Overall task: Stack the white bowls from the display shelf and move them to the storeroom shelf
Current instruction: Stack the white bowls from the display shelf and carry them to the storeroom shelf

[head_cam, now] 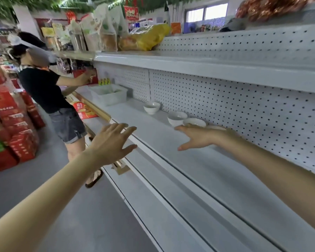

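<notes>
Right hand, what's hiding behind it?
A white bowl sits behind the right hand, beside a second bowl, in front of the dotted panel. The hand covers its lower part, so its base cannot be seen.

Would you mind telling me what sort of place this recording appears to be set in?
Most likely a shop or small supermarket: long white display shelves with pegboard backs, stacked red boxes on the aisle floor, and packaged goods lined up on top.
</notes>
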